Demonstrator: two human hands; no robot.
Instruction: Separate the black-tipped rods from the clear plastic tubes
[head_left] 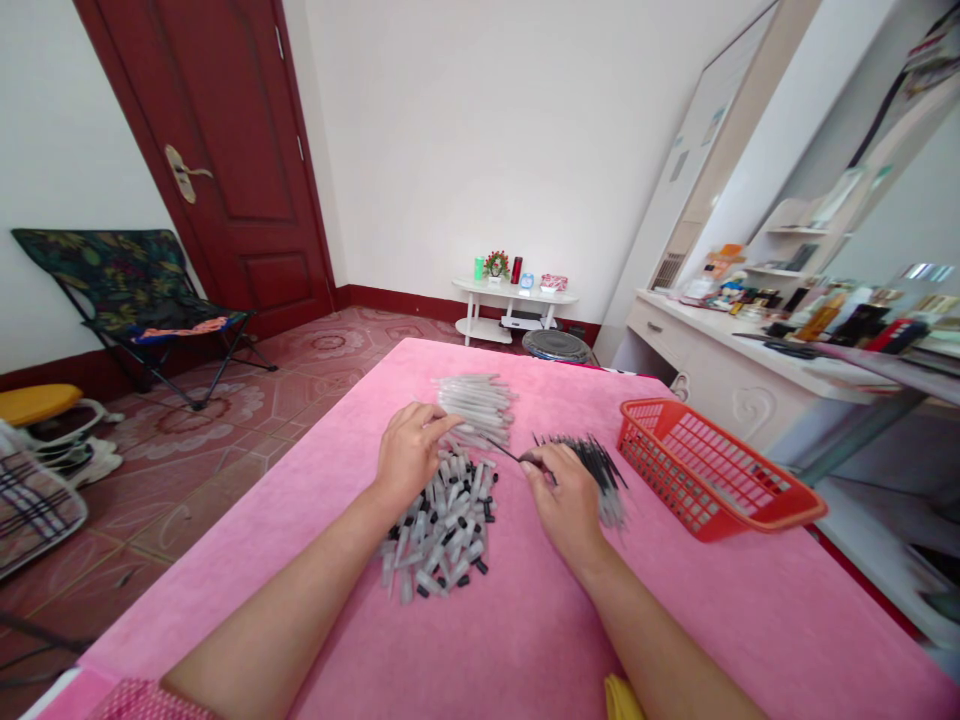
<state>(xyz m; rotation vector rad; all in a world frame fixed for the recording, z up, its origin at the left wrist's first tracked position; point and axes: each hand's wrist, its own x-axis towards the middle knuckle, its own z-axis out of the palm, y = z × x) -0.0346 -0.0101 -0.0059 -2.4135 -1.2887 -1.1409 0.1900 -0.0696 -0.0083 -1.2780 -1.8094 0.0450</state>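
My left hand (411, 450) rests on a heap of clear pen caps with black ends (442, 530), its fingers curled toward a stack of clear pen barrels (476, 400) just beyond. My right hand (564, 495) pinches a thin black refill (504, 452) whose tip points at the barrels. A pile of black refills (592, 462) lies right of that hand. All of it sits on a pink tablecloth (525, 620).
An empty red plastic basket (712, 475) stands at the table's right. A white dresser (750, 370) with bottles runs along the right side. A folding chair (127, 290), a red door (225, 150) and a small white side table (514, 300) are farther off.
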